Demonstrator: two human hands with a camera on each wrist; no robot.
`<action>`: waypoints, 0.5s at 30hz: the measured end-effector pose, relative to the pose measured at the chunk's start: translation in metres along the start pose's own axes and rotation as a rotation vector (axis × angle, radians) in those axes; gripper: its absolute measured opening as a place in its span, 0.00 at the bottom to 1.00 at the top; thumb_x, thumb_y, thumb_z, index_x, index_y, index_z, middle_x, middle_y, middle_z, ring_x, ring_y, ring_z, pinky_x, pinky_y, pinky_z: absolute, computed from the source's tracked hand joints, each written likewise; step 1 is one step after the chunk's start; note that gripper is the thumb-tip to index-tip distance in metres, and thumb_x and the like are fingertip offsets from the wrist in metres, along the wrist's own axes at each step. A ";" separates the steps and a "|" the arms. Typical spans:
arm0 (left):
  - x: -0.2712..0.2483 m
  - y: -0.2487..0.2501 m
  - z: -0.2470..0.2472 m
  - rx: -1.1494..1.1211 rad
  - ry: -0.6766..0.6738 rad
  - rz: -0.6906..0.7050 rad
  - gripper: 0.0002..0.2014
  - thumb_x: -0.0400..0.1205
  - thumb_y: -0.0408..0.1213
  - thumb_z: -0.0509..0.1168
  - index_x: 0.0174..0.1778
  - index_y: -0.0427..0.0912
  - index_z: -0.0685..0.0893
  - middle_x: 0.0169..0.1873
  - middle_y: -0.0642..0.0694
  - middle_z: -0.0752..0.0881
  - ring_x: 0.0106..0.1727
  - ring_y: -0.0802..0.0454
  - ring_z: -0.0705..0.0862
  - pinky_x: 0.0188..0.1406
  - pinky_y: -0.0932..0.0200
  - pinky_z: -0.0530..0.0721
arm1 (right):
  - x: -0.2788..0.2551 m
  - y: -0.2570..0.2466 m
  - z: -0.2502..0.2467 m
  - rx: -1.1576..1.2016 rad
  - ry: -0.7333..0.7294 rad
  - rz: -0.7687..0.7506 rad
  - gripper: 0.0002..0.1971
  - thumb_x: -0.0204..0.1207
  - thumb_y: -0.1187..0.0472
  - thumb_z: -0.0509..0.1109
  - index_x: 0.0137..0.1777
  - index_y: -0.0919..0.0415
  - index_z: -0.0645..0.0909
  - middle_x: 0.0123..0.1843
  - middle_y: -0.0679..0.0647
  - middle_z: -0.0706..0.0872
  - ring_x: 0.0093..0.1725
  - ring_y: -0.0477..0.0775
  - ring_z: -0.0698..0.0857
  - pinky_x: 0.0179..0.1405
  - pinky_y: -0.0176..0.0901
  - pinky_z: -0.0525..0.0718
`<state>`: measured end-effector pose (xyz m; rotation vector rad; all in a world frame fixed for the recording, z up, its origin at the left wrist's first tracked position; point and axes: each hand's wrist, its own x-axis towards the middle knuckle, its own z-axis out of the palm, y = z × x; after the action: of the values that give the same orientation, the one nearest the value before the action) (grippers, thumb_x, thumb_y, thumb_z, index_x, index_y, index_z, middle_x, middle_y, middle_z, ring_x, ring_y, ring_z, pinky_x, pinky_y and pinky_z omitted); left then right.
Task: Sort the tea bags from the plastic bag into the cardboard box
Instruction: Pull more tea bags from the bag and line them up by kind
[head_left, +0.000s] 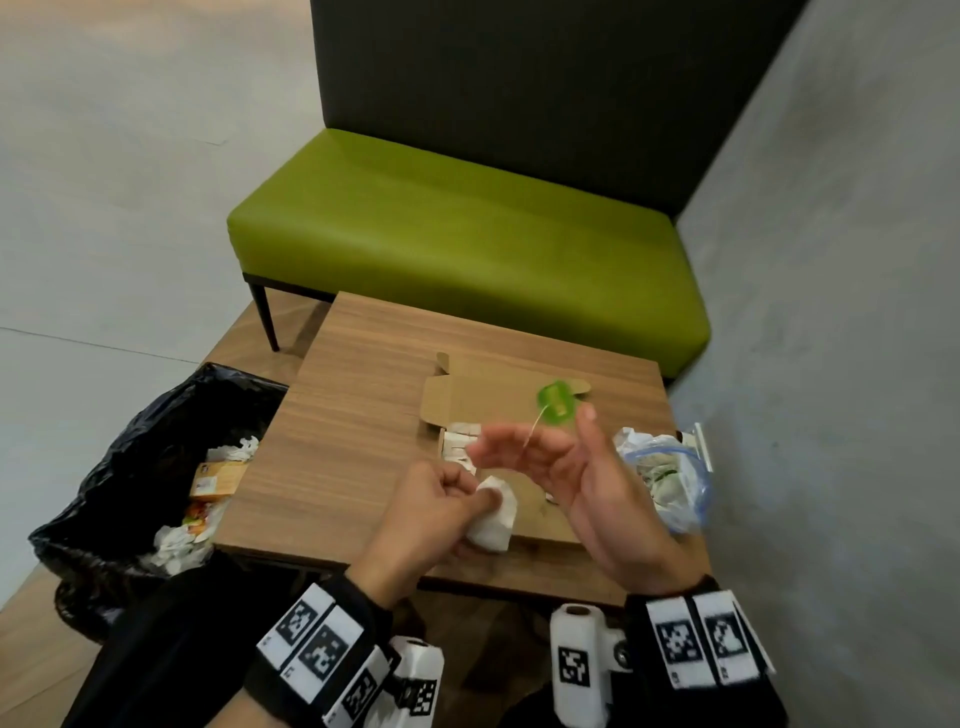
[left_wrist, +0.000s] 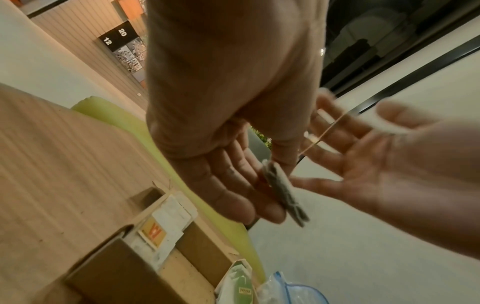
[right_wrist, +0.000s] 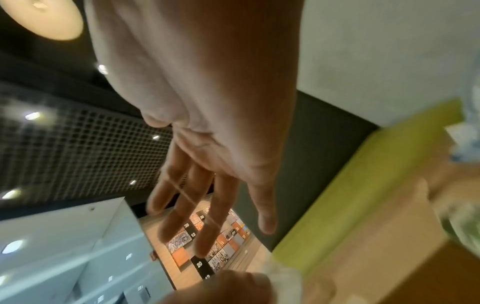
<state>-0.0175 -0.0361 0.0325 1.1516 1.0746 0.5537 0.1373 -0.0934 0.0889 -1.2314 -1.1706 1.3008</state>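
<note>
My left hand pinches a white tea bag just above the near part of the open cardboard box. Its string runs up across the straight, spread fingers of my right hand, and the green tag swings blurred above them. In the left wrist view the tea bag shows edge-on between my fingertips, with the string taut. The right wrist view shows the string lying over my fingers. White tea bags stand packed in the box. The clear plastic bag lies right of the box.
The wooden table is small. A black rubbish bag with paper scraps stands open at its left edge. A green bench sits behind, and a grey wall is close on the right.
</note>
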 end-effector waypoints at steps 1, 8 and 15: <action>0.003 0.002 0.001 -0.027 0.009 0.017 0.06 0.78 0.33 0.74 0.44 0.33 0.87 0.30 0.42 0.87 0.31 0.45 0.87 0.25 0.55 0.83 | -0.008 -0.001 0.001 -0.118 -0.036 -0.011 0.43 0.81 0.28 0.40 0.63 0.58 0.87 0.66 0.53 0.88 0.73 0.53 0.81 0.79 0.57 0.67; 0.011 0.020 0.000 -0.198 0.057 0.080 0.07 0.79 0.31 0.73 0.46 0.30 0.86 0.36 0.35 0.90 0.33 0.45 0.88 0.28 0.57 0.83 | -0.044 0.017 0.001 -0.137 0.145 -0.107 0.33 0.87 0.43 0.44 0.51 0.53 0.93 0.60 0.50 0.92 0.72 0.51 0.81 0.78 0.65 0.65; 0.010 0.023 0.002 -0.201 0.047 0.166 0.13 0.78 0.31 0.74 0.50 0.23 0.85 0.39 0.31 0.90 0.36 0.47 0.87 0.30 0.58 0.84 | -0.020 0.062 0.011 -0.243 0.285 0.034 0.22 0.72 0.59 0.80 0.65 0.47 0.83 0.38 0.48 0.86 0.39 0.48 0.84 0.43 0.38 0.85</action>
<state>-0.0081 -0.0204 0.0494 1.0604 0.9447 0.8043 0.1248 -0.1186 0.0295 -1.5624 -1.1257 0.9861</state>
